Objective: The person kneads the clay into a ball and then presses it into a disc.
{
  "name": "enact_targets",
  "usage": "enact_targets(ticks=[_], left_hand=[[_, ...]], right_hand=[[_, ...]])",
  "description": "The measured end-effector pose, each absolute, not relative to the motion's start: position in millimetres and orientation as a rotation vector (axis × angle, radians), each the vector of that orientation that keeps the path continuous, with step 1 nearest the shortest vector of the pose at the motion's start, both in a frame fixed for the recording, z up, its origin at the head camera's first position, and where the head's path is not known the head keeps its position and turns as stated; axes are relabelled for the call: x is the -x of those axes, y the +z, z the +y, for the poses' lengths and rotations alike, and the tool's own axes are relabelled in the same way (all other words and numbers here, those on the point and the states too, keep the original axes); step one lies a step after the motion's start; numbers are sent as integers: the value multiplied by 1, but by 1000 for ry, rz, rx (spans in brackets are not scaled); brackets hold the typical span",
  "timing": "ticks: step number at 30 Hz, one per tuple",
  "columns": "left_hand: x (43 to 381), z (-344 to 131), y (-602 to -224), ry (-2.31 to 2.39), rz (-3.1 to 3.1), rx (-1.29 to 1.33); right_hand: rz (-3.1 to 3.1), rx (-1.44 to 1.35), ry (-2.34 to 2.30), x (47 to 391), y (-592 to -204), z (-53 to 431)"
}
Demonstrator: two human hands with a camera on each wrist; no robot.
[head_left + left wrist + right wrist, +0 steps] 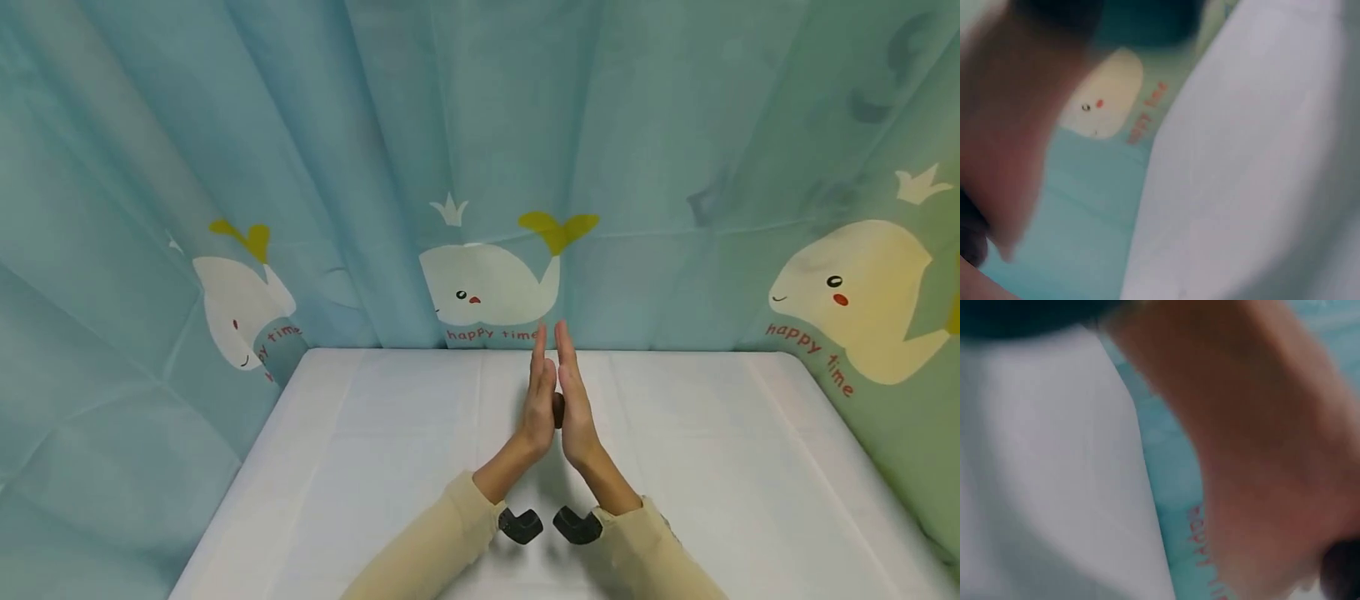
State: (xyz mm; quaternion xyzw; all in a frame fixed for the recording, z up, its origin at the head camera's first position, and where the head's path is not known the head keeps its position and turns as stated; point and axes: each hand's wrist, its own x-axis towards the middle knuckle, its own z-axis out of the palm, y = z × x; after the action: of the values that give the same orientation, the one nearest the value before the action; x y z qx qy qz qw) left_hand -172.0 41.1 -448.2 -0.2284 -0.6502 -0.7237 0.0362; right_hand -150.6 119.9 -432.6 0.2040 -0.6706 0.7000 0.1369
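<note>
My left hand (537, 410) and right hand (577, 412) are raised palm to palm over the table, fingers straight and pointing away from me. Between the palms, near their heels, a small dark brown lump (558, 410) is pressed. Only a narrow strip of it shows in the head view, so its kind cannot be told. The left wrist view catches the dark lump (971, 234) at its left edge, with the opposite hand blurred above it. At the lower right of the right wrist view the same lump (1342, 575) appears, partly cut off.
A white-covered table (405, 467) spreads beneath both hands. Behind and beside it hangs a blue-green curtain (660, 150) printed with whales. Black wrist-worn devices (521, 527) jut inward between the cream sleeves (442, 542).
</note>
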Motion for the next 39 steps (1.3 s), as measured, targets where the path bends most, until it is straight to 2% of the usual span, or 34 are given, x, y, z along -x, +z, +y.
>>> enact_targets(ticks=[7,12,18,26,30,35,39], left_hand=[[160,42,-434,-2266,-1968,757],[170,36,-430,-2259,-1898,724],[183,30,-435,-2128,-2018,698],[167,33,-447,-1935,-2129,809],[162,32,-440,-2039,-2078,821],[167,32,-430,-2152,-1965,824],[177,31,-429,-2134,-1945,813]], right_hand=[[-1907,-510,2108,167,-450,131],[-1876,-568,2185,155,-459,121],[-1806,-635,2222,140,-451,108],[-1887,-555,2197,160,-436,125],[-1922,-502,2287,168,-443,129],[-1844,-638,2294,161,-461,123],[-1792,-725,2240,152,-459,116]])
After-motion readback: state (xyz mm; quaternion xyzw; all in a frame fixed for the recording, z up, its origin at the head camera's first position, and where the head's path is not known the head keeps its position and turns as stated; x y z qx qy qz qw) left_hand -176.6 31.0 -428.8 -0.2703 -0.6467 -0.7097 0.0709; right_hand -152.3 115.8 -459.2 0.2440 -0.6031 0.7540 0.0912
